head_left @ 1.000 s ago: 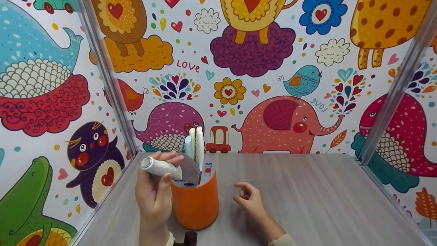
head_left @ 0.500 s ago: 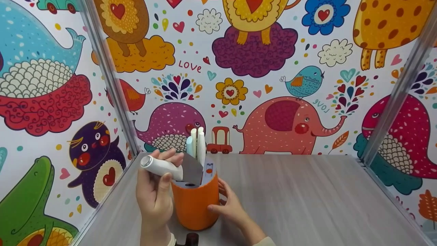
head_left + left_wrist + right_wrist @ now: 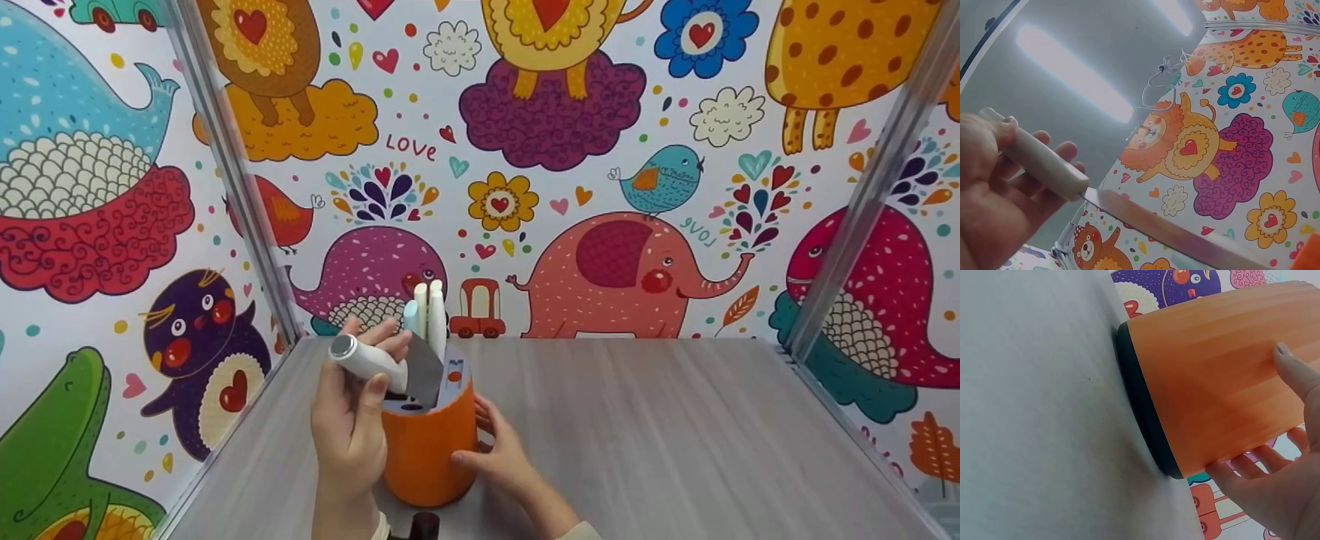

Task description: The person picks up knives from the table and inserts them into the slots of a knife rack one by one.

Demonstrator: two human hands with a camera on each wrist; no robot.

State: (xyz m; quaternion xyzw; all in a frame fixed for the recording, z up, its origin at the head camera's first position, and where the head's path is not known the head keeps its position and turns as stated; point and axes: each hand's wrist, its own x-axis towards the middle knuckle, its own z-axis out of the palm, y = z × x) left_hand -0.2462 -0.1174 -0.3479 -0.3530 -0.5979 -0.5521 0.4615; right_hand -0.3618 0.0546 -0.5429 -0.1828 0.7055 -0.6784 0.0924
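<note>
My left hand (image 3: 346, 431) holds a kitchen knife by its white handle (image 3: 369, 365), thumb on one side and fingers on the other. The broad metal blade (image 3: 426, 373) slants over the top of an orange knife block (image 3: 431, 459), its far end hidden from the head view. In the left wrist view the handle (image 3: 1044, 163) lies across the fingers and the blade (image 3: 1151, 216) runs toward the lower right. My right hand (image 3: 508, 456) grips the block's right side; the right wrist view has the thumb (image 3: 1293, 371) along the orange wall and the fingers curled under it.
Several white and pale blue handles (image 3: 437, 315) stand upright in the block. A pair of scissors-like orange detail (image 3: 455, 376) shows in its grey top. The block's dark base (image 3: 1148, 405) stands on the grey wood-grain table (image 3: 660, 427). Cartoon-printed walls with metal posts (image 3: 855, 195) enclose the table.
My right hand has moved left from beside the knife block and taken hold of its side. My left hand has shifted slightly right with the knife, still over the block's top.
</note>
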